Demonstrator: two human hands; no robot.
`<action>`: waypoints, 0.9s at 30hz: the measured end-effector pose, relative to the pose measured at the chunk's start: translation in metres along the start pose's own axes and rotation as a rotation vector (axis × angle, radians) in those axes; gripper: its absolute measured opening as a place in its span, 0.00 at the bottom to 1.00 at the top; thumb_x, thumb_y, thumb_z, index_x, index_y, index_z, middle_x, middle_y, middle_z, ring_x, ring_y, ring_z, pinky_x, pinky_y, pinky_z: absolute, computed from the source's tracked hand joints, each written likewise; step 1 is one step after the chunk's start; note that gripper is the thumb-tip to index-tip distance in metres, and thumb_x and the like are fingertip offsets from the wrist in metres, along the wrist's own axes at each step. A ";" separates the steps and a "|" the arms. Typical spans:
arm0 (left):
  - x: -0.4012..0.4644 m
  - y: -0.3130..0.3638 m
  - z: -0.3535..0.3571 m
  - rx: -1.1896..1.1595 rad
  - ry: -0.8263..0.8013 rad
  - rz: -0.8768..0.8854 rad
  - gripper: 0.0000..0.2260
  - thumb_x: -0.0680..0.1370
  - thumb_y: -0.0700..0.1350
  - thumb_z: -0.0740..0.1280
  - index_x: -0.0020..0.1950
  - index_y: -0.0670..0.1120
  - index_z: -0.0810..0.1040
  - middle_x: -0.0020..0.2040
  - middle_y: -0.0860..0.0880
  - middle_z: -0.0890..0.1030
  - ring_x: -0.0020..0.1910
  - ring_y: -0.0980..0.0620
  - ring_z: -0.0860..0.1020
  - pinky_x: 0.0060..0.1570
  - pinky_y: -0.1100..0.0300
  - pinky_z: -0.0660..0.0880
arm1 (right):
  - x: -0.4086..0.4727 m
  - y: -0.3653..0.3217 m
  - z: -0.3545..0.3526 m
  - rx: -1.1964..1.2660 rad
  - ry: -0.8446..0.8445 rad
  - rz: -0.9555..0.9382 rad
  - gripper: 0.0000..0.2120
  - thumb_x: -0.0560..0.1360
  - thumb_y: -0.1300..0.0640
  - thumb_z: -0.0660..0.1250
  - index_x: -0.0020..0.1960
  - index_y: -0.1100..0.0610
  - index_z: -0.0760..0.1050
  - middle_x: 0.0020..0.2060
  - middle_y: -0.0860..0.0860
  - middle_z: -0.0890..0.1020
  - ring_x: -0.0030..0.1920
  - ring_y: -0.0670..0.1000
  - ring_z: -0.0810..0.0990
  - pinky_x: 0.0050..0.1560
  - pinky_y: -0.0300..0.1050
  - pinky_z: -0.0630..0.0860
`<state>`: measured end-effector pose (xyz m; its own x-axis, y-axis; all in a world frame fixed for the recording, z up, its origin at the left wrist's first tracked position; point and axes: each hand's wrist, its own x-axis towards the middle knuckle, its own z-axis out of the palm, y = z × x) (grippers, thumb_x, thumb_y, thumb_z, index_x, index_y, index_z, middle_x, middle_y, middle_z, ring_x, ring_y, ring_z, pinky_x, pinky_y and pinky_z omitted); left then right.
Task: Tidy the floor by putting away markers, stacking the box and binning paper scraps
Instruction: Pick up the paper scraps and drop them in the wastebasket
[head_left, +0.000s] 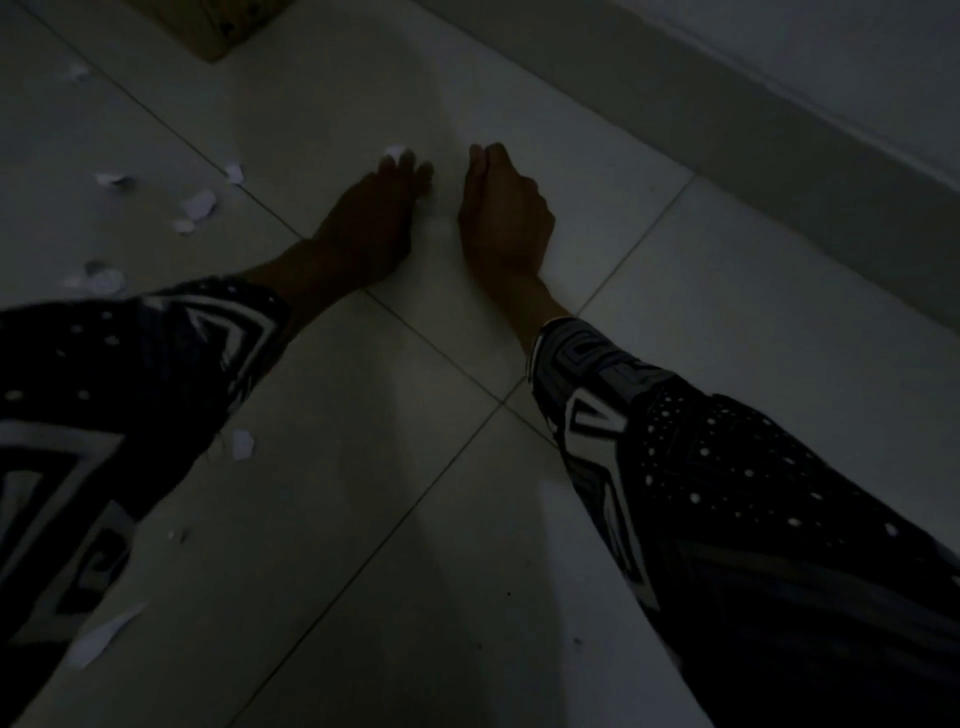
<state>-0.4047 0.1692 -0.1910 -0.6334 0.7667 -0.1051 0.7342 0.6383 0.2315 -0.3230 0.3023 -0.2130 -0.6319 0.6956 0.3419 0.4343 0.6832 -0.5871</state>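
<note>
Dimly, your left hand (371, 213) reaches a paper scrap (395, 152) at its fingertips — grip unclear; right hand (501, 208) loosely curled — holding nothing visible.

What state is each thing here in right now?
Left hand: fingers reaching to a paper scrap on the floor.
Right hand: fingers loosely curled, holding nothing visible.
Other paper scraps: scattered on the tiles.
Cardboard box: on the floor, mostly out of view.

White paper scraps (200, 205) scattered on floor, left.
</note>
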 end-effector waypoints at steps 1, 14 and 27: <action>-0.009 0.006 0.003 0.004 0.005 -0.001 0.26 0.84 0.37 0.53 0.80 0.39 0.49 0.80 0.38 0.48 0.80 0.41 0.48 0.77 0.54 0.45 | -0.004 0.001 -0.004 0.003 0.013 -0.002 0.18 0.85 0.47 0.53 0.49 0.57 0.75 0.37 0.54 0.81 0.38 0.56 0.79 0.34 0.45 0.61; -0.094 0.074 0.009 0.094 0.189 -0.079 0.14 0.82 0.40 0.58 0.64 0.41 0.77 0.64 0.37 0.77 0.56 0.36 0.77 0.54 0.47 0.71 | -0.086 0.000 -0.050 -0.028 0.077 -0.070 0.19 0.82 0.51 0.57 0.36 0.56 0.76 0.27 0.56 0.78 0.26 0.58 0.77 0.26 0.46 0.69; -0.133 0.081 0.008 0.040 0.186 -0.080 0.11 0.80 0.38 0.62 0.59 0.41 0.80 0.54 0.40 0.80 0.53 0.38 0.77 0.49 0.48 0.71 | -0.112 0.002 -0.068 0.053 -0.048 -0.090 0.18 0.83 0.53 0.59 0.36 0.57 0.73 0.28 0.56 0.78 0.28 0.58 0.76 0.28 0.44 0.63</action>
<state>-0.2590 0.1192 -0.1662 -0.7219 0.6895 0.0596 0.6862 0.7019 0.1908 -0.2080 0.2411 -0.2026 -0.6974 0.6198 0.3599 0.3410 0.7286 -0.5940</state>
